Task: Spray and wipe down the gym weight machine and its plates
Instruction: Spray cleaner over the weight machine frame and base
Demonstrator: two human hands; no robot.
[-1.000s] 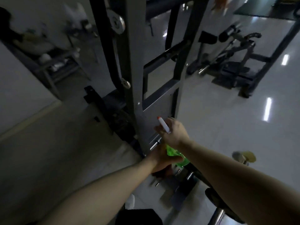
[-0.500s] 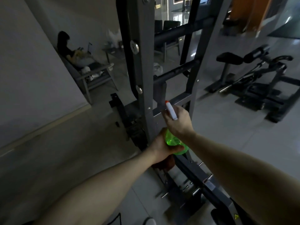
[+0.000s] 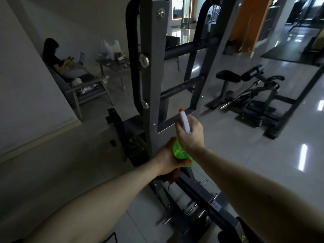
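Nearest to us, both forearms come in from the bottom of the frame and meet just below the middle. The left grip is wrapped around the green belly of the spray bottle, holding it from below and from the left. Something dark reddish hangs under that palm, maybe the cloth, but honestly we can't tell in this light. The right grip sits just above it, curled round the white spray head, wrist bent and knuckles facing us. Whether a finger is on the trigger is hidden from us.

The bottle stands nearly upright, leaning a bit, and its orange nozzle points up and to the left. That's the bit that matters: the machine's grey upright post runs top to bottom just left of the nozzle, near it but not touching. So we'd guess the next squirt only needs a small turn of the right wrist, since that one is doing the aiming.

Bottom right of the hands, the base rail with its little pegs runs off towards the corner. Behind the post is a dark block, possibly the plate stack, but it's too dim to say.

Further back, right of centre, is another bench machine on the shiny floor. Upper left, a person sits on a seat.
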